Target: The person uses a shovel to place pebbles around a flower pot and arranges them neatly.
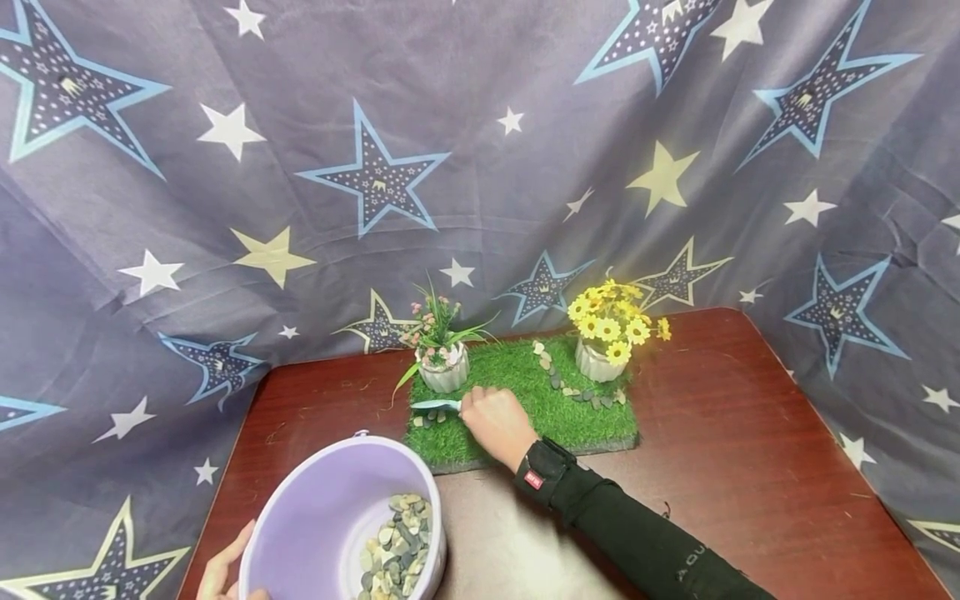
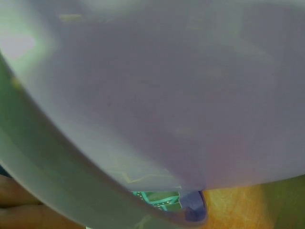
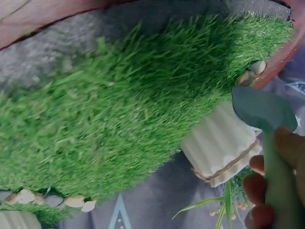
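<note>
Both hands are busy. Stretched forward in a black sleeve, the right hand (image 1: 495, 423) curls its fingers (image 3: 259, 191) round a small pale-teal scoop (image 1: 435, 405), blade just beside the white ribbed pot (image 1: 444, 372) on the grass mat (image 1: 525, 400). Nearer the body, the left hand (image 1: 221, 575) cups the lilac bucket (image 1: 300, 517), tilted, with mixed pebbles (image 1: 393, 546) lying inside; its finger grip cannot be told.

Staged tabletop set: star-print fabric backdrop (image 1: 375, 167) draped behind wooden table (image 1: 750, 467).
</note>
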Motion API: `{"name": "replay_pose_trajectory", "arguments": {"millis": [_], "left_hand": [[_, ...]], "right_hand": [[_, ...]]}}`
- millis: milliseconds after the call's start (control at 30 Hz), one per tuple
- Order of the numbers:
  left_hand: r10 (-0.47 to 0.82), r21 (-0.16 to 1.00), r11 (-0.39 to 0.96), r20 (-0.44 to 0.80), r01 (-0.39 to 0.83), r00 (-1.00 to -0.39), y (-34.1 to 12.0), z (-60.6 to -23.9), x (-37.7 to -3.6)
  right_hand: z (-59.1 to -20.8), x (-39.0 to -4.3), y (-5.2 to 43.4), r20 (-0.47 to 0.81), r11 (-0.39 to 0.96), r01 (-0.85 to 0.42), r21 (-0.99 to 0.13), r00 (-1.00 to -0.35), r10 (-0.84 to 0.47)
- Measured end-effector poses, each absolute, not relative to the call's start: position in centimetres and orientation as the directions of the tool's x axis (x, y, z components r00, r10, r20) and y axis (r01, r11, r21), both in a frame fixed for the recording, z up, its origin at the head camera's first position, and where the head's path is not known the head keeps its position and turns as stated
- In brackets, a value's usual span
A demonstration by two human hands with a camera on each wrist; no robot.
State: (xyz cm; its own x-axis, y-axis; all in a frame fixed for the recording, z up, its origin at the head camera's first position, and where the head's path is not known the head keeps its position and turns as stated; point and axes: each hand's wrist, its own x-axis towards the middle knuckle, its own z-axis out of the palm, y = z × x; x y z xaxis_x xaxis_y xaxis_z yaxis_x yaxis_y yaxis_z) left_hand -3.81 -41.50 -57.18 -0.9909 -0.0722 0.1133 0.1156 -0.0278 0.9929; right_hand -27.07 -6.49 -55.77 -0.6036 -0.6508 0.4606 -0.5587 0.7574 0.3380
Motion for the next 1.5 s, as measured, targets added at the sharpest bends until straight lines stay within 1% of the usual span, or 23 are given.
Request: {"name": "replay_pose_trajectory", "arguments": {"millis": [133, 200, 433, 533, 600, 633, 700, 767, 800, 833, 867, 900, 933, 967, 1000, 1067, 1133, 1167, 1233, 1267, 1333, 1433, 1500], "left_hand": [[-0.113, 0.994, 0.072, 0.094, 0.086, -0.989, -41.6, -57.1, -3.5], [-0.109, 0.993, 0.079, 0.101, 0.093, -0.989, -41.8, -57.3, -3.5], [-0.068, 0.973, 0.070, 0.224, 0.220, -0.972, -42.2, -57.9, -3.7], [-0.062, 0.964, 0.088, 0.257, 0.251, -0.964, -42.2, -57.8, -3.6], [-0.080, 0.958, 0.138, 0.265, 0.252, -0.961, -42.0, -57.7, -3.6], [-0.083, 0.958, 0.143, 0.261, 0.247, -0.962, -41.9, -57.6, -3.5], [-0.083, 0.968, 0.116, 0.233, 0.223, -0.969, -41.8, -57.3, -3.5], [-0.079, 0.977, 0.068, 0.206, 0.201, -0.975, -41.4, -56.9, -3.6], [-0.082, 0.983, 0.017, 0.184, 0.184, -0.979, -40.9, -56.6, -3.7], [-0.098, 0.984, 0.005, 0.179, 0.180, -0.979, -40.1, -56.2, -3.7], [-0.126, 0.986, -0.007, 0.165, 0.167, -0.978, -39.2, -55.6, -3.8], [-0.164, 0.988, 0.011, 0.157, 0.157, -0.974, -38.0, -54.9, -3.9], [-0.195, 0.987, 0.025, 0.162, 0.161, -0.967, -36.7, -54.2, -4.0], [-0.227, 0.984, 0.062, 0.175, 0.166, -0.958, -35.3, -53.4, -4.2], [-0.278, 0.985, 0.104, 0.163, 0.140, -0.947, -33.7, -52.5, -4.3], [-0.380, 0.960, 0.275, 0.153, 0.046, -0.912, -30.7, -50.5, -4.7], [-0.457, 0.879, 0.471, 0.171, -0.074, -0.873, -28.1, -48.7, -5.0], [-0.498, 0.817, 0.554, 0.173, -0.158, -0.850, -26.9, -47.9, -5.2], [-0.567, 0.708, 0.641, 0.175, -0.297, -0.805, -24.9, -46.5, -5.5], [-0.579, 0.686, 0.654, 0.184, -0.318, -0.794, -24.2, -46.0, -5.6], [-0.601, 0.671, 0.660, 0.201, -0.338, -0.773, -23.2, -45.3, -5.9], [-0.614, 0.698, 0.648, 0.241, -0.306, -0.752, -22.4, -45.0, -6.2], [-0.603, 0.690, 0.663, 0.264, -0.289, -0.752, -22.2, -45.0, -6.3]], "right_hand": [[-55.8, -27.2, -5.8, 0.455, 0.748, -0.581, 0.321, -0.599, -0.659], [-55.9, -27.3, -5.5, 0.452, 0.743, -0.590, 0.317, -0.594, -0.665], [-55.8, -27.3, -4.6, 0.449, 0.736, -0.592, 0.329, -0.588, -0.673], [-55.6, -27.3, -4.0, 0.446, 0.745, -0.584, 0.323, -0.600, -0.664], [-55.2, -27.2, -3.5, 0.443, 0.759, -0.582, 0.290, -0.622, -0.646], [-55.0, -27.2, -3.1, 0.438, 0.770, -0.583, 0.260, -0.639, -0.632], [-54.5, -27.0, -2.2, 0.435, 0.794, -0.587, 0.155, -0.682, -0.589], [-53.8, -26.8, -1.0, 0.427, 0.812, -0.583, -0.002, -0.735, -0.527], [-53.3, -26.6, -0.4, 0.425, 0.811, -0.577, -0.094, -0.760, -0.491], [-52.7, -26.3, 0.2, 0.423, 0.803, -0.567, -0.183, -0.783, -0.456], [-52.1, -26.0, 0.8, 0.426, 0.785, -0.561, -0.265, -0.798, -0.427], [-51.5, -25.6, 1.3, 0.433, 0.766, -0.556, -0.322, -0.806, -0.402], [-50.7, -25.1, 1.7, 0.437, 0.739, -0.559, -0.376, -0.810, -0.390], [-50.1, -24.5, 2.0, 0.447, 0.713, -0.573, -0.404, -0.804, -0.393], [-49.5, -23.9, 2.3, 0.465, 0.693, -0.595, -0.407, -0.788, -0.404], [-48.4, -22.4, 2.6, 0.513, 0.680, -0.653, -0.334, -0.731, -0.450], [-47.5, -21.0, 2.7, 0.566, 0.685, -0.696, -0.216, -0.661, -0.493], [-47.2, -20.4, 2.8, 0.593, 0.698, -0.701, -0.148, -0.628, -0.504], [-46.7, -19.5, 3.0, 0.644, 0.732, -0.679, -0.053, -0.584, -0.495], [-46.5, -19.1, 3.1, 0.660, 0.748, -0.663, -0.032, -0.576, -0.482], [-46.4, -18.8, 3.4, 0.688, 0.770, -0.637, -0.036, -0.575, -0.443], [-46.3, -18.6, 4.0, 0.725, 0.774, -0.628, -0.080, -0.570, -0.387], [-46.4, -18.5, 4.3, 0.746, 0.748, -0.656, -0.101, -0.547, -0.379]]}}
